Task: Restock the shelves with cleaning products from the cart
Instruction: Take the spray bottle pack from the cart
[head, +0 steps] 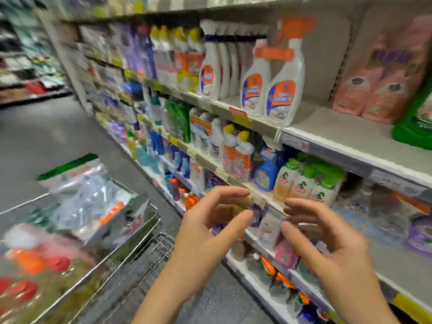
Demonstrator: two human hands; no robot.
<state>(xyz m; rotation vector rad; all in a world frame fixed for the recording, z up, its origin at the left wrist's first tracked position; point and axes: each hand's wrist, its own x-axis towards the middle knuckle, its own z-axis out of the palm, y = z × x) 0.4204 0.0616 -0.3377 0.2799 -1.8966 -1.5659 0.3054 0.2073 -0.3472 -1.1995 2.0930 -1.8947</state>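
Two bare hands, left hand (205, 230) and right hand (332, 249), are hovering half-open and empty before two orange-capped white spray bottles (268, 83) standing on the beige metal shelves (346, 129).

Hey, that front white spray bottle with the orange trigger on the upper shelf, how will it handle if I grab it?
The spray bottle looks like rigid plastic, so probably stiff. Tall, narrow and top-heavy at the trigger, it may tip if pushed. It stands at the shelf edge, so a nudge could drop it.

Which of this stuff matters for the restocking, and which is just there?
Job: cart; bagged products in it; both empty hands; shelf gap beside spray bottles.
Just there: floor; far aisle racks.
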